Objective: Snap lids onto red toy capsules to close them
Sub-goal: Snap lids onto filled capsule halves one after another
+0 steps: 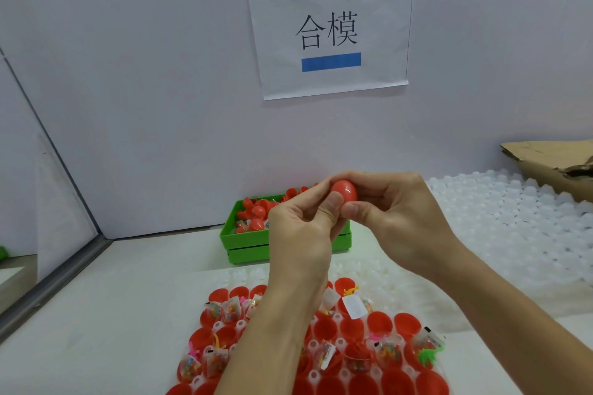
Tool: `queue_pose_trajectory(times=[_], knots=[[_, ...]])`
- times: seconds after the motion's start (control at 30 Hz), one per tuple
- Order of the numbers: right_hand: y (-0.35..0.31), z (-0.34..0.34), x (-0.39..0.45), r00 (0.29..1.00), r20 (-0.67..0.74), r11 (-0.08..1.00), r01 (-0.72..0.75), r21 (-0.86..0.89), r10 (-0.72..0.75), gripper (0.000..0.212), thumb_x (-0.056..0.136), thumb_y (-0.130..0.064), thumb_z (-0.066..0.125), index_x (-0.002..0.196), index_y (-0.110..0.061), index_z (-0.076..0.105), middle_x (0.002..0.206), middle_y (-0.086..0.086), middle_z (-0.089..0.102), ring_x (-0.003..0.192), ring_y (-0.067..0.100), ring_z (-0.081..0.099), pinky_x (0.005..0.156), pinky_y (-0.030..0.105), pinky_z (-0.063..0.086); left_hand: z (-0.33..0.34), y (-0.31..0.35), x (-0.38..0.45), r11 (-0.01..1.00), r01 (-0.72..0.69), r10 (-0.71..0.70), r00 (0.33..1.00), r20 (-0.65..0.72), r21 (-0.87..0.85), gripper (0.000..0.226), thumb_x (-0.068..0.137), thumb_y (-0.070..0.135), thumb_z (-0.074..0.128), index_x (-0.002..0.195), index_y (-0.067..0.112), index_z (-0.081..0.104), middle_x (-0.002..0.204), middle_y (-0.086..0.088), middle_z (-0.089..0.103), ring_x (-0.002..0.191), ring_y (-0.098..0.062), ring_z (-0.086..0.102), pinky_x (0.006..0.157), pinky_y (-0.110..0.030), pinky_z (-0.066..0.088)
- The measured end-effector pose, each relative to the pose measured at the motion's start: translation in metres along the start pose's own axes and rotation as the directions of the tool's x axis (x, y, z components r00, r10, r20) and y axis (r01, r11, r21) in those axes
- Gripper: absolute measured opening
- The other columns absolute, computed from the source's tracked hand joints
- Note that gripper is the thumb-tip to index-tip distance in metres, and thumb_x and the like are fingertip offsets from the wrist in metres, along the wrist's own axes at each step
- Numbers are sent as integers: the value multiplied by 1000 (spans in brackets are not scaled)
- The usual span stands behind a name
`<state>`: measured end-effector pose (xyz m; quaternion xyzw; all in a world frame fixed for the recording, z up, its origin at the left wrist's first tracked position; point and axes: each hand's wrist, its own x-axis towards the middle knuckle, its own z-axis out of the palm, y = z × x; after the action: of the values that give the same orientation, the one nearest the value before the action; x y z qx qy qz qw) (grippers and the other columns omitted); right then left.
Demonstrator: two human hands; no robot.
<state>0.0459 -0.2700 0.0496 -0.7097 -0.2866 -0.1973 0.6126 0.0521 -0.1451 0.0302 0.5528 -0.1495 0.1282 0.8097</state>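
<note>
A red toy capsule [344,191] is held up in mid-air between both hands, above the table. My left hand [300,234] pinches its lower left side with thumb and fingers. My right hand [390,212] wraps over its top and right side, thumb pressed underneath. Most of the capsule is hidden by fingers; I cannot tell how its halves sit together. Below lies a clear tray [345,373] of open red capsule halves, several holding small packeted toys [386,351].
A green bin [244,239] of loose red lids and toy packets stands against the back wall. White blister trays [513,228] are stacked at the right, with a cardboard box [552,167] behind them. A paper sign [330,29] hangs on the wall.
</note>
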Motion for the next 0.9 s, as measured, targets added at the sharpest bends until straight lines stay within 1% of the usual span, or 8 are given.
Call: queue_pose_trajectory(times=[0.13,0.2,0.33,0.43,0.57,0.67,0.73,0.9], knots=[[3,-2,0,998,0,998,-56,41,56,29,86,7,66,98,-18,75,96,7,77,93,20,73,86,29,58,0,1,-1,995,-30,30,1000,0,99,45,73,30,66,111,7,72,93,-2,78,93,-16,74,83,-31,59],[4,-3,2,985,19,959,-173,224,173,19,85,-5,68,100,-12,76,98,10,77,95,24,74,84,29,59,0,4,-2,980,-43,38,999,28,196,51,78,39,63,120,11,70,96,3,78,97,-12,73,85,-30,59],[3,-8,4,897,172,682,-424,596,408,28,82,-22,65,93,1,77,104,24,73,97,31,73,78,27,59,-5,6,-4,930,-69,25,992,125,361,51,90,56,46,139,40,49,128,12,64,117,-2,61,95,-28,55],[1,-13,4,850,271,564,-507,651,452,36,87,-31,64,99,2,75,110,27,70,101,33,71,83,31,60,-8,11,-3,822,-229,119,964,236,522,40,93,31,66,130,39,52,124,22,60,113,9,57,85,-11,51],[-2,-9,4,825,307,550,-550,628,474,47,88,-38,61,107,3,70,109,23,72,97,29,73,75,27,59,-10,16,0,702,-354,266,935,234,618,21,90,21,71,110,30,68,100,19,72,101,1,66,85,-18,54],[-4,-11,5,783,329,562,-613,556,528,67,87,-55,53,106,6,72,107,25,72,93,30,74,71,28,61,-9,17,-1,847,-205,191,978,78,491,17,88,32,68,103,25,72,95,12,76,94,-4,70,81,-21,56],[-4,-16,6,764,293,614,-639,464,575,71,88,-60,46,97,4,75,99,24,73,80,29,73,61,27,58,-8,18,0,976,21,-13,999,-38,216,25,89,33,62,101,15,74,96,-2,77,94,-13,72,82,-30,57],[2,-25,8,790,113,712,-596,372,602,55,98,-46,45,76,-6,75,74,14,69,64,23,66,53,25,51,-7,24,0,931,283,-292,956,-4,-231,27,94,21,56,92,4,76,98,-18,75,93,-23,74,78,-32,52]])
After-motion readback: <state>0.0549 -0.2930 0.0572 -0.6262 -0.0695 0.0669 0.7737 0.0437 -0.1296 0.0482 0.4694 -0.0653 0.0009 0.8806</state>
